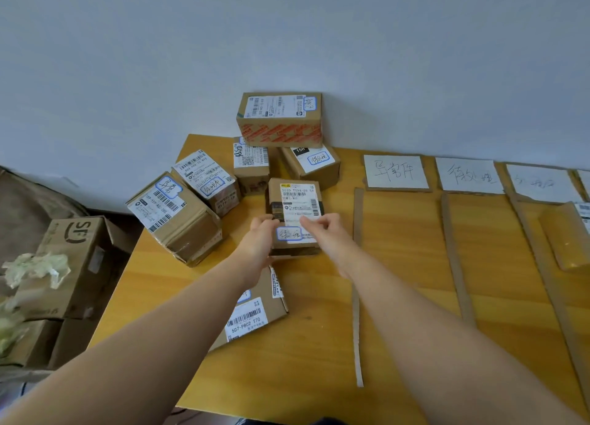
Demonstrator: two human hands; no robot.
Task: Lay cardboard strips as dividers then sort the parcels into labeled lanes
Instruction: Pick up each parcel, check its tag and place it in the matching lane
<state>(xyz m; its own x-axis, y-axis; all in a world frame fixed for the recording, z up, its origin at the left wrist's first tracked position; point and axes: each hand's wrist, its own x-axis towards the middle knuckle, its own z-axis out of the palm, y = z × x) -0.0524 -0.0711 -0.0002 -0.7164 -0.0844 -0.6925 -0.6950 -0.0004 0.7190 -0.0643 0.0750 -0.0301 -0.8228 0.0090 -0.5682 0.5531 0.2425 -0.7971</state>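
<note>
A small brown parcel [295,198] with a white shipping label and a blue-framed handwritten sticker sits mid-table. My left hand [260,238] grips its left near corner and my right hand [322,230] holds its near right edge over the label. Several more parcels [178,214] are piled to the left and behind, with one stacked box [281,118] by the wall. A flat parcel [255,313] lies under my left forearm. Cardboard strips [357,284] [455,258] [542,265] run down the table on the right. White handwritten lane labels [396,172] [466,174] [539,182] lie at the strips' far ends.
A yellow padded envelope [565,236] lies in a lane at the far right. The yellow wooden table [408,265] stands against a pale wall. Left of the table, on the floor, open cardboard boxes [73,258] hold crumpled packing paper [35,268].
</note>
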